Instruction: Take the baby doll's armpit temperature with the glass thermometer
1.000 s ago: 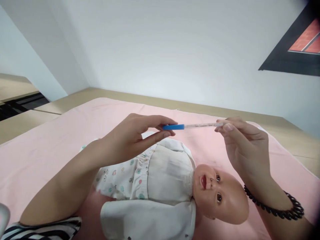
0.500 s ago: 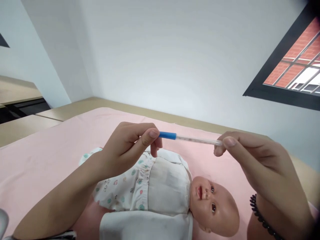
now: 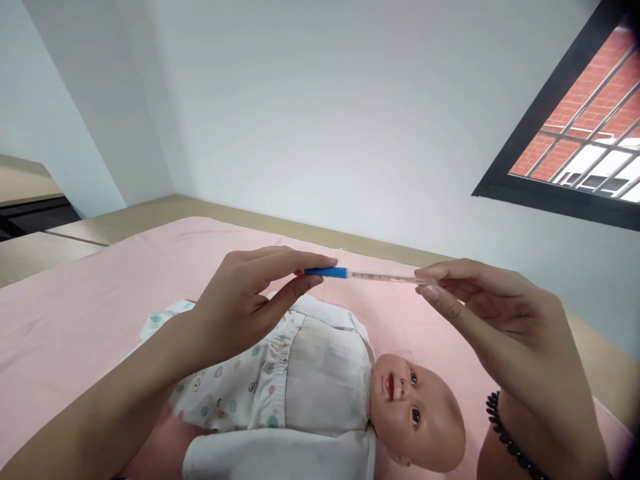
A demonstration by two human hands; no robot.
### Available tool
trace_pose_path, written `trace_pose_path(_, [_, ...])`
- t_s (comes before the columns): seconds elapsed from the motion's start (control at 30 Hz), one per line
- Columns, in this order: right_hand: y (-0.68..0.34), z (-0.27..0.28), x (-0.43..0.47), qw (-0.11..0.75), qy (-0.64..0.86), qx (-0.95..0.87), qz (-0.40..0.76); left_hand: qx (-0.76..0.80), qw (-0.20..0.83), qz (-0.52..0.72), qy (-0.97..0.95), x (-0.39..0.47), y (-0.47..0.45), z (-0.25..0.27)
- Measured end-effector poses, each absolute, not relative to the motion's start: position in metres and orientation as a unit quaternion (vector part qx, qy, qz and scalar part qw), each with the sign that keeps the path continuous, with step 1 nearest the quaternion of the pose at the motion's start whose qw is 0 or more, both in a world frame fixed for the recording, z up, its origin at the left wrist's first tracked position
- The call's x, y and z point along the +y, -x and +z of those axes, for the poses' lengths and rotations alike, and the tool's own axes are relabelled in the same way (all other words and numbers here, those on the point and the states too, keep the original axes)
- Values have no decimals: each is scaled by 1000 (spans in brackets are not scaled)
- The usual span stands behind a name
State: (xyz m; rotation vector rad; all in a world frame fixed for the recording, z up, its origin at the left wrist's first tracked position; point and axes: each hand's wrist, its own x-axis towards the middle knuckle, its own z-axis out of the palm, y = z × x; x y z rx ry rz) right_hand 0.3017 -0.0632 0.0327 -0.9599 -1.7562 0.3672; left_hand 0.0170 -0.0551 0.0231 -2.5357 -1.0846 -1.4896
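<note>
Item one — thermometer (image 3: 373, 275): a slim clear glass stick with a blue cap, held level in the air above the doll's chest, well clear of the cloth below.

Item two — left hand (image 3: 240, 303): thumb and forefinger pinched on the blue cap end, the forearm reaching across above the doll's legs and belly.

Item three — right hand (image 3: 493, 310): fingertips closed lightly on the clear tip end, above and just beyond the doll's head; a dark beaded bracelet (image 3: 505, 437) sits on the wrist. The two hands stand apart, joined only by the stick between them.

Item four — doll (image 3: 325, 400): a baby doll lying on its back, head toward the right hand, dressed in a white top with small coloured prints.

Item five: pink sheet (image 3: 90, 300) under the doll, spread over a tan worktop (image 3: 150, 210) whose edge shows beyond the doll, against a pale wall. A dark-framed window (image 3: 565, 160) is high up past the doll's head.

Handling note, as a judgement: glass this thin wants a light pinch at each end and no bending. Keeping it level and rolling it slowly between the fingers should bring the scale into view, and holding it over the soft sheet beside the doll is the safer place should it slip.
</note>
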Motion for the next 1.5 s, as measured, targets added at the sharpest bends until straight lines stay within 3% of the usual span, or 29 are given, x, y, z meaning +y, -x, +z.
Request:
trace_pose_path(0.43, [-299, 35, -66, 493, 402, -758, 140, -339, -53, -475, 810, -57, -14, 24])
trace_pose_path(0.9, [-299, 32, -64, 516, 401, -743, 145, -338, 33, -507, 792, -58, -15, 27])
trace_pose_path(1.5, [-296, 34, -64, 485, 403, -756, 173, -354, -9, -491, 796, -61, -16, 31])
